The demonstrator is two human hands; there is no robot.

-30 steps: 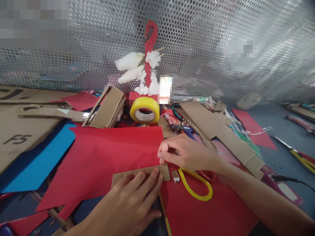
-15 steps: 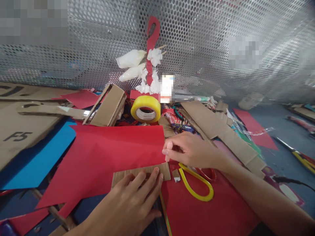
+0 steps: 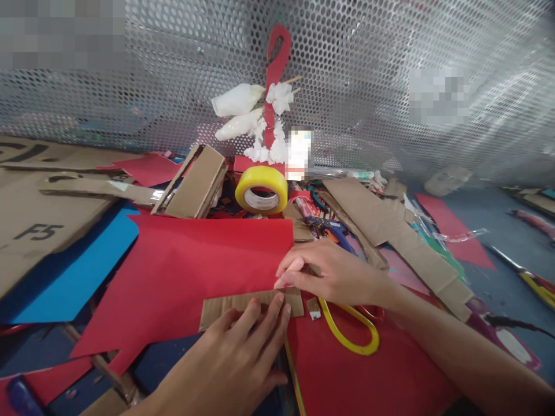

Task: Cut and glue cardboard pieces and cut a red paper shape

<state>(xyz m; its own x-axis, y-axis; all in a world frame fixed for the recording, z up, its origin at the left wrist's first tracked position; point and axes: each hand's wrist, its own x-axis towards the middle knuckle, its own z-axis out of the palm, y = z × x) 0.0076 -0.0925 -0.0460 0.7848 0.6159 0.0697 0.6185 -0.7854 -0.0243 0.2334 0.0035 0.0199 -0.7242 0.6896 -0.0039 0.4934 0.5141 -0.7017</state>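
Observation:
My left hand lies with spread fingers on a small brown cardboard strip, pressing it against a large red paper sheet. My right hand is closed in a pinch at the strip's upper edge, near its right end. A short pale pink piece seems to show between those fingers, but I cannot tell it from a fingertip. Under the right wrist, yellow-handled scissors rest on another red sheet. A tiny cardboard scrap sits just right of the strip.
Behind the sheet stand a yellow tape roll and a folded cardboard piece. A blue glue gun lies beyond my right hand. Long cardboard strips extend rightward. Blue paper and a cardboard sheet are left.
My right hand has shifted slightly left and down, closer over the strip's upper edge. My left hand stays on the strip. The whole view has moved a little.

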